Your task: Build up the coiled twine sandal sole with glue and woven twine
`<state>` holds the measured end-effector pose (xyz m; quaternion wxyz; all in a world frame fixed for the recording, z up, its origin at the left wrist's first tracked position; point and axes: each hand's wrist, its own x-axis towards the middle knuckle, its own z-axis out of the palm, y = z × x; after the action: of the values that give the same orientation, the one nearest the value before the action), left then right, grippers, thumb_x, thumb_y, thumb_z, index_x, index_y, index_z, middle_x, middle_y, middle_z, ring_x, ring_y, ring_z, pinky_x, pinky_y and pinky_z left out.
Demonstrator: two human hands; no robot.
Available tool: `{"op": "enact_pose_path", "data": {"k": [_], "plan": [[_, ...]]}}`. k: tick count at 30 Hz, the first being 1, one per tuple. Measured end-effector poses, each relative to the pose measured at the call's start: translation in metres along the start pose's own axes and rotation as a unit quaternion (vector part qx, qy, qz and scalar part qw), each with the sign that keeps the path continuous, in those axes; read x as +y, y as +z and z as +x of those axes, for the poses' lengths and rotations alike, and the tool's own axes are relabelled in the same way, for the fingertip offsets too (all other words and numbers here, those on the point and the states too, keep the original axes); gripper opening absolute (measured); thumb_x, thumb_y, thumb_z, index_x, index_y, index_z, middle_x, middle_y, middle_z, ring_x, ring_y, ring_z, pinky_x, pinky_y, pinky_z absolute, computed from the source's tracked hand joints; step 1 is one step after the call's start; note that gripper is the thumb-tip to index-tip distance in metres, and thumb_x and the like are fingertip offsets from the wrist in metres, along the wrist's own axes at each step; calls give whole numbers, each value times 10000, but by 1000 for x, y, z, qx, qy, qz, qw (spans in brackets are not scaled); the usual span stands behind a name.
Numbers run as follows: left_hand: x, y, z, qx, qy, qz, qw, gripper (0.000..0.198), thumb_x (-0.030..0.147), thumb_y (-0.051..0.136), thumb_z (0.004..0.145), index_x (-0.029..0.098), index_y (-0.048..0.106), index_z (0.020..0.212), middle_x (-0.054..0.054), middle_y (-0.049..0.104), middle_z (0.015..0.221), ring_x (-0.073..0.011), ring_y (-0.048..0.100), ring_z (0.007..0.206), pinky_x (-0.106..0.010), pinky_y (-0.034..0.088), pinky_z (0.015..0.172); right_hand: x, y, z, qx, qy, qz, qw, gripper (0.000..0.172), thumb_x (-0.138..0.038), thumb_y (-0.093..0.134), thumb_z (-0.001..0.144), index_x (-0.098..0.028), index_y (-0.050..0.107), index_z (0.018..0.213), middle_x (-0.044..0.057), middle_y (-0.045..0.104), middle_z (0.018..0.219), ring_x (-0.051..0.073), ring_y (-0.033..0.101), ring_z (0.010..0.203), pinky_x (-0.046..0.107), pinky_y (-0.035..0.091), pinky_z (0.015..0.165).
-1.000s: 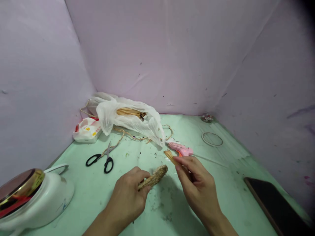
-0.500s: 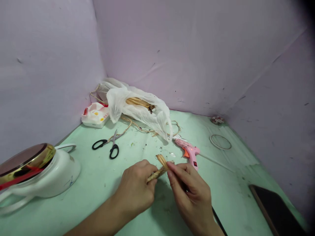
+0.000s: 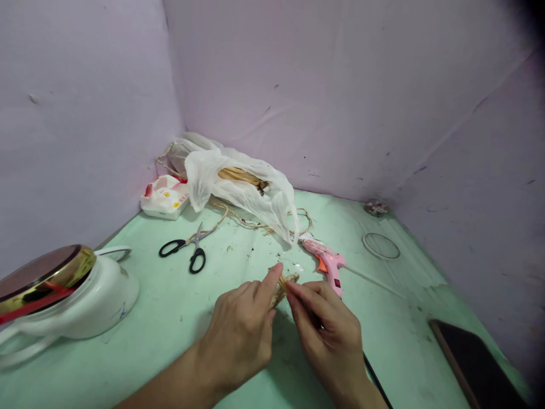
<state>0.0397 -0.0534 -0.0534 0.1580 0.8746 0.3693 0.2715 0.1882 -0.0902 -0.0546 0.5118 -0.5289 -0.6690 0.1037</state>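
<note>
My left hand point(image 3: 240, 332) and my right hand point(image 3: 330, 335) meet over the green table point(image 3: 179, 307), both pinched on a small twine-wrapped stick point(image 3: 286, 281). Only its tan tip shows between my fingertips; the rest is hidden behind my left hand. My left forefinger stretches up along the piece. Just beyond my right hand lies a pink glue gun point(image 3: 326, 261), whose black cord point(image 3: 374, 378) runs under my right wrist.
Black-handled scissors point(image 3: 187, 253) lie left of centre. A white plastic bag point(image 3: 238, 190) holding tan sticks, loose twine point(image 3: 232, 216) and a white packet point(image 3: 165, 196) sit at the back. A white pot with gold-rimmed lid point(image 3: 59, 295) stands left. Ring point(image 3: 381, 245) and dark phone point(image 3: 477, 363) lie right.
My hands have come together; the wrapped piece, held apart from a second stick a second ago, is now pinched by both hands, and my left forefinger has risen along it.
</note>
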Motion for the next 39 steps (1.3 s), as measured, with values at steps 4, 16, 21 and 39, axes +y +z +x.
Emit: {"op": "enact_pose_path", "data": {"k": [4,16,21,39], "plan": [[1,1,0,-17,1,-3,1000,542,91,396,792,175,278,1315,-79,602,882,-207,576,777,-353,492,636,-2,-1,1,-2,-26,-20,999,297,-11,500,785,-150,620,1018,55,565,818,109,573,699,198,488,587],[0,-5,4,-47,-59,-63,995,380,114,358,815,174,486,1168,-47,560,783,-166,547,679,-295,469,606,14,7,-7,12,-94,-96,991,269,14,496,749,-125,635,932,105,645,816,155,631,729,245,542,624],[-1,-7,7,-70,-81,-99,989,295,126,370,816,202,548,1038,-19,541,760,-146,526,663,-255,432,594,13,10,-5,16,-81,-77,994,261,-8,474,762,-132,642,918,90,648,770,142,635,659,233,541,565],[-4,-9,15,-71,-135,-161,975,199,150,435,788,199,626,812,-10,586,726,-150,550,672,-243,421,637,8,11,-3,-12,-50,-164,985,217,-111,525,752,-162,679,895,82,687,794,171,634,659,254,499,532]]}}
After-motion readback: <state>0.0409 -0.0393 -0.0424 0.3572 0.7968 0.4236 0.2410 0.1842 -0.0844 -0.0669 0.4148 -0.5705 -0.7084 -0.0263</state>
